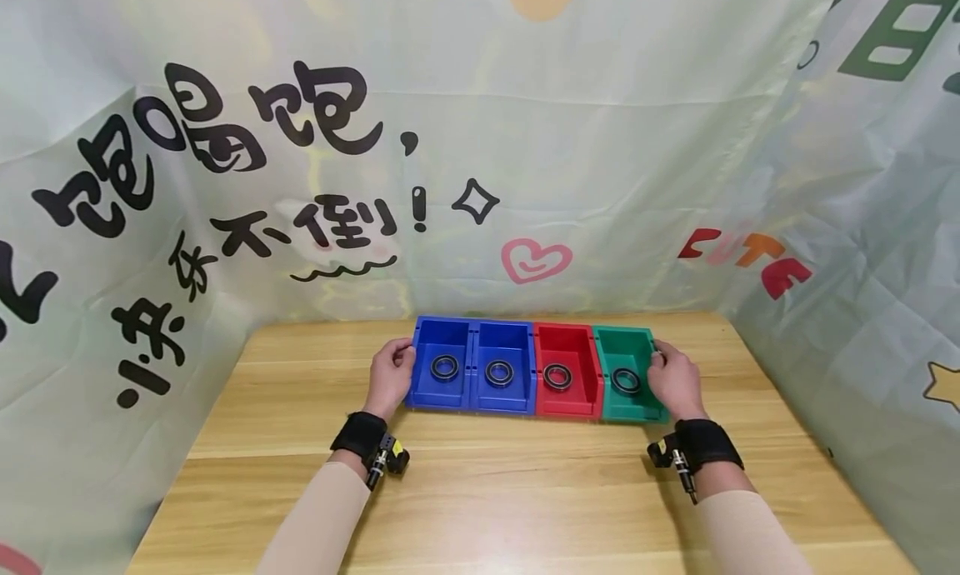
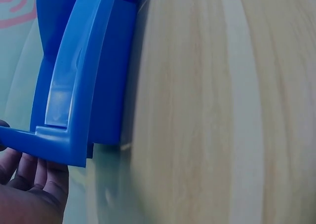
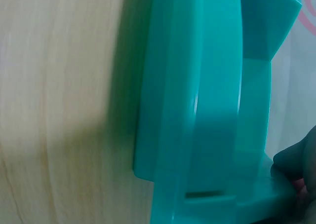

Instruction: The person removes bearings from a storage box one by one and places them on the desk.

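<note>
A joined row of plastic bins spans the space between the hands: two blue bins (image 1: 442,338) on the left, a red bin (image 1: 567,340) and a green bin (image 1: 624,348) on the right. Each bin holds one dark ring-shaped bearing (image 1: 435,369) on its floor. My left hand (image 1: 392,377) grips the outer wall of the leftmost blue bin; its fingers show beneath the rim in the left wrist view. At the other end, my right hand (image 1: 677,382) pinches the green bin's outer rim. Whether the row touches the table is unclear.
The row lies near the back edge of a light wooden table (image 1: 510,500). Behind and along both sides hangs a pale printed cloth (image 1: 600,158) with black characters and drawings. Each wrist wears a black strap (image 1: 360,435) with a small camera.
</note>
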The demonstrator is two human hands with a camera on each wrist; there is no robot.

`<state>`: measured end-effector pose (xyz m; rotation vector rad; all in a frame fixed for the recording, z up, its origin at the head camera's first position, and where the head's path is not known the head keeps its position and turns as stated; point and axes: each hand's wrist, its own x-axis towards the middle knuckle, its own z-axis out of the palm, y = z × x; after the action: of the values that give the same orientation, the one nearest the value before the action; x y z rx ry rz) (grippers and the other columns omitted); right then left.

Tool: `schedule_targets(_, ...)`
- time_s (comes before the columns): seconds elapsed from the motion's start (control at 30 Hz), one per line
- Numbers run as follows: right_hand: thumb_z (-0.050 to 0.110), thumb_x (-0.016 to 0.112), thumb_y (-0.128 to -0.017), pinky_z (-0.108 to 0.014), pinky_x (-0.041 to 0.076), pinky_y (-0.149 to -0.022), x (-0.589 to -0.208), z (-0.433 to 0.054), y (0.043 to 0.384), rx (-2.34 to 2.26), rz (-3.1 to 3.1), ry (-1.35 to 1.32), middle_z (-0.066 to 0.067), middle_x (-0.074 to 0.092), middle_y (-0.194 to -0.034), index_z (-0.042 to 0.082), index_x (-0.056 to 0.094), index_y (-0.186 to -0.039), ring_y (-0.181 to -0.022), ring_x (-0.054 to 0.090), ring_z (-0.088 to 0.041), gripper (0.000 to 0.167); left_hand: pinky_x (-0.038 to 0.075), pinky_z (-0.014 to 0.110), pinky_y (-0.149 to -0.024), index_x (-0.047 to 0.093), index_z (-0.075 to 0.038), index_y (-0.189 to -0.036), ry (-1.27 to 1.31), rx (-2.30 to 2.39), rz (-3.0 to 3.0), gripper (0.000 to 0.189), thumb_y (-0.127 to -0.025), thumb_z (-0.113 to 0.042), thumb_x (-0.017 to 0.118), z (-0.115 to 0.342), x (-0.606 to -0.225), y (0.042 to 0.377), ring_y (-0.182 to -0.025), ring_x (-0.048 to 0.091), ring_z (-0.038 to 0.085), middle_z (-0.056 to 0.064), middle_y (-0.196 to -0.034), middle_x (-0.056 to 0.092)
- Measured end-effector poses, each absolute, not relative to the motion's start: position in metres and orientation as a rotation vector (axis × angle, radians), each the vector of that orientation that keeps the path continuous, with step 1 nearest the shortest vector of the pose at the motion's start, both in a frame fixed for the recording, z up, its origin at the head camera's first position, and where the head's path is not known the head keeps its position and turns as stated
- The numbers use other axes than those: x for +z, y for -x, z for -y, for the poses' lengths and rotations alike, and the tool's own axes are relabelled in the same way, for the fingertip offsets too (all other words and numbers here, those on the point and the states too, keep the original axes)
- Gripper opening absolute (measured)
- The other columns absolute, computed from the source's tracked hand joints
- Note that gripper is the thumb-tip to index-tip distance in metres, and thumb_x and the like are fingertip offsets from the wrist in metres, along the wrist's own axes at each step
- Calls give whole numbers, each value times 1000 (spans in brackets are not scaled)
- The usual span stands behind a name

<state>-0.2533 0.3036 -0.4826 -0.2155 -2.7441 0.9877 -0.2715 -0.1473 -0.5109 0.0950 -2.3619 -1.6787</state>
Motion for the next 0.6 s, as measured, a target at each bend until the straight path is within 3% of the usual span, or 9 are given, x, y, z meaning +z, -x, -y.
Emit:
schedule_targets(0.13, 14, 32, -103, -40, 35, -68, -482, -301, 253, 1019, 2735, 231, -32, 50, -128, -5, 41, -141, -72, 47, -33, 44, 45, 35, -77, 61, 0, -122, -95, -1680, 2365, 28, -99, -13, 52, 150, -510, 270, -90, 55, 25, 14, -103, 62)
schedule_targets(0.33, 15, 33, -103, -46, 38, -78, -483, -298, 253, 1035, 2725, 208, -33, 46, -134, -6, 40, -142, -97, 52, -42, 44, 45, 36, -79, 60, 1, -124, -94, -1672, 2383, 29, -99, -13, 51, 154, -508, 270, -91, 55, 26, 15, -104, 62)
schedule_targets(0.4, 15, 33, -103, -45, 38, -76, -484, -296, 254, 1032, 2723, 205, -33, 46, -133, -5, 40, -142, -93, 52, -40, 44, 45, 37, -80, 59, 2, -124, -87, -1673, 2383, 30, -99, -12, 51, 156, -507, 270, -91, 55, 26, 15, -105, 61)
schedule_targets(0.6, 15, 33, -103, -37, 33, -63, -486, -291, 255, 1016, 2722, 165, -33, 51, -127, -5, 40, -141, -61, 45, -28, 44, 44, 39, -81, 58, 4, -125, -45, -1675, 2373, 30, -99, -9, 51, 163, -508, 268, -92, 55, 27, 19, -107, 61)
